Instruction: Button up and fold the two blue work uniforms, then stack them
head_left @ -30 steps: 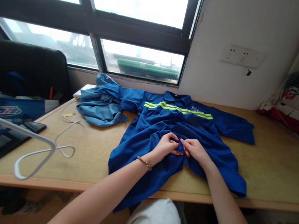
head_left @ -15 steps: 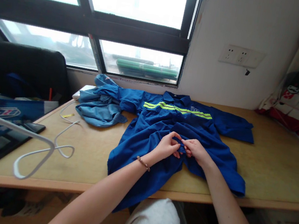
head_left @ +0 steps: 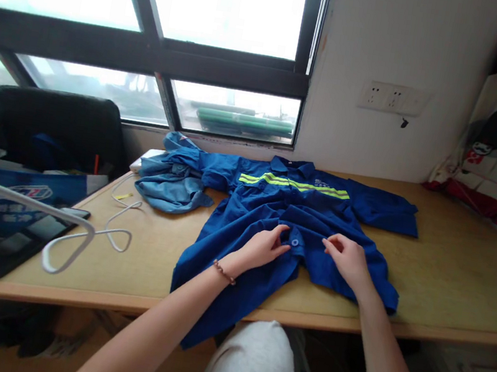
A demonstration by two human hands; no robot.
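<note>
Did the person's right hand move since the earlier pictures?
Yes, to the right. The right hand was below and left of the wall socket panel; now it is below the panel's left part.

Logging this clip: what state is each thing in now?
Blue shirt: spread out, creased, one lower corner hanging over the edge of the table.
Button: uncovered, facing up.
Light-blue garment: crumpled.
White cable: loosely looped.
Wall socket: no plug seen.
Left hand: thumb and forefinger apart, beside the button.
Right hand: fingers curled, over the shirt.
</note>
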